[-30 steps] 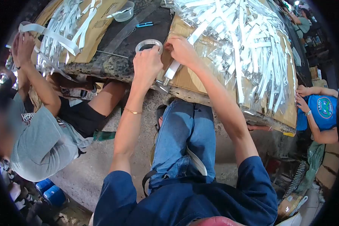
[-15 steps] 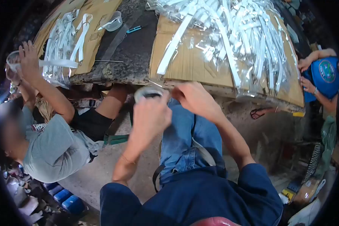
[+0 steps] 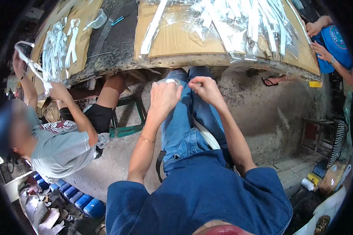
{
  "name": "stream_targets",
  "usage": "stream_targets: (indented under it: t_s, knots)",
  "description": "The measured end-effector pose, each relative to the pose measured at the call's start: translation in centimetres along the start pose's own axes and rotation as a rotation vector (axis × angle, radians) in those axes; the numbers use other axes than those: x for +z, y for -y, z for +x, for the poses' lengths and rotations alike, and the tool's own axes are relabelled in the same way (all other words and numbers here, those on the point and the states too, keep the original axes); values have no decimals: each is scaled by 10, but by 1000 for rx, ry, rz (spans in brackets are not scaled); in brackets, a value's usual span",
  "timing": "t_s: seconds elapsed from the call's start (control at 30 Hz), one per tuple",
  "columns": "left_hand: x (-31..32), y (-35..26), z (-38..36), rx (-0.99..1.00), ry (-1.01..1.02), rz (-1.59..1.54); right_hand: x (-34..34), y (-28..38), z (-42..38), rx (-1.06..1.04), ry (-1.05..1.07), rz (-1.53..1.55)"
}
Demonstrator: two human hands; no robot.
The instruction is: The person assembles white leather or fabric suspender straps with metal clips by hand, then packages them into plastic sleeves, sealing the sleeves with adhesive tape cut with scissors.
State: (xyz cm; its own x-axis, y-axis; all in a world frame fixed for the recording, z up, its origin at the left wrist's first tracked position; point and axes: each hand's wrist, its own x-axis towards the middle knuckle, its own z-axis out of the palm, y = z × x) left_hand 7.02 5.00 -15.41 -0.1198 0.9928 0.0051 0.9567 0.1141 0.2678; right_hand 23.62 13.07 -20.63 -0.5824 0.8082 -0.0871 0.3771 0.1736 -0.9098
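Above my lap, my left hand [image 3: 164,96] is closed around a roll of clear tape [image 3: 171,81], whose pale rim shows past the knuckles. My right hand [image 3: 208,91] is just to its right, a small gap away, with thumb and fingers pinched together. Whatever that pinch may hold is too small to make out. Both hands are over my jeans, short of the table edge. Beyond them, white straps [image 3: 219,29] in clear plastic sleeves are heaped on a cardboard sheet [image 3: 176,43].
At left, a seated co-worker [image 3: 66,141] handles a white strap [image 3: 34,64]. Another person's hands [image 3: 321,51] are at the table's right end. A plastic cup [image 3: 99,18] and a blue cutter [image 3: 117,20] lie on the table. Blue containers [image 3: 94,207] stand on the floor.
My hands have drawn back from the table edge and sit slightly apart, the tape roll still in my left. My view has shifted. The left co-worker has swapped a clear cup for a white strap.
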Motion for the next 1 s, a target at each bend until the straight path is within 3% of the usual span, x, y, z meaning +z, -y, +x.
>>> stream_targets:
  t_s: [0.1,0.2,0.47,0.73,1.0]
  knots:
    - [2,3,19,-26,47,25,5,-13,15,134,-35,418]
    - [8,4,32,-25,-11,67,5,-22,23,161,-109,392]
    - [10,1,57,-68,204,-21,-2,-22,37,200,-175,155]
    - [30,8,72,-59,182,-79,-5,-37,50,239,-146,191]
    - [25,6,81,-126,358,-188,0,-54,54,254,-115,287]
